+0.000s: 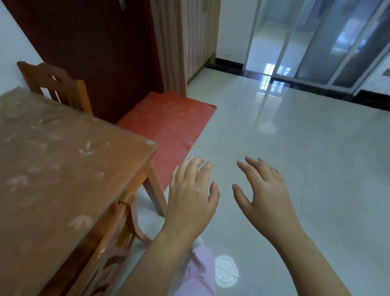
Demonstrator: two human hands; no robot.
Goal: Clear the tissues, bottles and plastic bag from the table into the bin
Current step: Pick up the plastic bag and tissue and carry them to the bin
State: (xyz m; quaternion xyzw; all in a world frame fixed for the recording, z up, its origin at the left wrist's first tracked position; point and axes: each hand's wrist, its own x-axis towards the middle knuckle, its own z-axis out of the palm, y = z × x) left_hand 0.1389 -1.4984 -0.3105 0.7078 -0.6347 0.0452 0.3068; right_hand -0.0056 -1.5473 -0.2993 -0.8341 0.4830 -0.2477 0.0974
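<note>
head view: both hands out in front, palms down, over the floor, holding nothing. left hand (191, 192) has fingers spread and loose, empty, just right of the table (54, 164) corner and apart from it. right hand (260, 191) is also spread flat and empty, near the left hand with a gap between the thumbs, well apart from the table.

the table sits at left, wooden with a clear patterned cover on top, its corner leg (155, 188) just left of the left hand. the part of the tabletop that shows carries only the leaf pattern. tissues, bottles, plastic bag and bin: none shows in this view, so where they lie relative to either hand can't be told.

one wooden chair (56, 85) at the far side of the table, another chair back (109, 256) pushed in at the near edge, below the left forearm. red mat (168, 128) on the floor beyond the table corner, in front of a dark red door (82, 42). glossy pale tile floor (300, 163) under both hands. pink clothing (199, 277) shows between the forearms at the bottom. sliding glass doors (328, 41) at the far right.
</note>
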